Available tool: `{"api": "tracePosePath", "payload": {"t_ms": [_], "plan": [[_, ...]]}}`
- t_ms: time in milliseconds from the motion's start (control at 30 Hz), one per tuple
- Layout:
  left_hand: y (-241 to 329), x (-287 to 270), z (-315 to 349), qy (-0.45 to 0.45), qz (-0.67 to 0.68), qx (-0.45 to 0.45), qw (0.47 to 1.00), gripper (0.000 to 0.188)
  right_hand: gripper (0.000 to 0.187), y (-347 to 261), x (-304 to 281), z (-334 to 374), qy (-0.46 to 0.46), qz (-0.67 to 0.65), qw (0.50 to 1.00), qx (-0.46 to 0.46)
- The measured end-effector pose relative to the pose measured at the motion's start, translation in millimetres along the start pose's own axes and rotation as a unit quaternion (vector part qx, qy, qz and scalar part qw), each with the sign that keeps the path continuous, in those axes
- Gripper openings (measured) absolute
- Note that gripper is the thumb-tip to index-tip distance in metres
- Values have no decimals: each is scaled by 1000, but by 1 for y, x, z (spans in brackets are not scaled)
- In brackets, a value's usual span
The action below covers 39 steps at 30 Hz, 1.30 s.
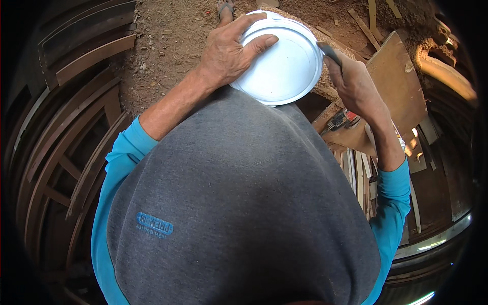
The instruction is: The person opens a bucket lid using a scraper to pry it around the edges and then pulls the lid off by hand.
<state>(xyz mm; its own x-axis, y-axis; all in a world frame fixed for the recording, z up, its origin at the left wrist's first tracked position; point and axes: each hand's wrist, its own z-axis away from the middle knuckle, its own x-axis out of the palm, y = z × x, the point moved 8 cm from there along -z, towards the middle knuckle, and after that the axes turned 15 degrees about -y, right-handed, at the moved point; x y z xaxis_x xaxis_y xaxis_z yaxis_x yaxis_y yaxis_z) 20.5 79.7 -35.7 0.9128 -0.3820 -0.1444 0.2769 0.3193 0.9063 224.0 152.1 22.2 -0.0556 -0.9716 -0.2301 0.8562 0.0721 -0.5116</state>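
A white round tub with a lid (279, 63) stands just past my lap, its flat recessed top facing up. My left hand (231, 51) grips its left side, thumb lying across the top and fingers over the far rim. At the right rim, my right hand (356, 81) is closed around a dark, flat tool (329, 53). The tool's end touches or nearly touches the rim; its exact kind is not clear. Most of the tub's side is hidden beneath the lid.
A red and black power tool (344, 120) lies on wood at the right, near a leaning plywood board (399, 81). Curved wooden frames (56, 168) stack at the left. Sawdust and scraps cover the ground (168, 46). A sandaled foot (225, 11) shows at the top.
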Motion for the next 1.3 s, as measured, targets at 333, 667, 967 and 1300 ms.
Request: {"api": "tracePosePath", "payload": {"t_ms": [333, 667, 967, 1300], "plan": [[1, -1, 0, -1, -21, 5, 1000, 51, 13, -6, -16, -10, -49, 144, 988, -13], [-4, -2, -1, -10, -21, 12, 1000, 52, 13, -10, -3, -8, 62, 189, 979, -53], [-5, -2, 0, -17, -28, 17, 999, 52, 17, -20, -5, -9, 47, 111, 992, -37], [17, -5, -12, -45, -144, 40, 988, 49, 22, -37, -39, 67, 357, 15, 928, -104]]}}
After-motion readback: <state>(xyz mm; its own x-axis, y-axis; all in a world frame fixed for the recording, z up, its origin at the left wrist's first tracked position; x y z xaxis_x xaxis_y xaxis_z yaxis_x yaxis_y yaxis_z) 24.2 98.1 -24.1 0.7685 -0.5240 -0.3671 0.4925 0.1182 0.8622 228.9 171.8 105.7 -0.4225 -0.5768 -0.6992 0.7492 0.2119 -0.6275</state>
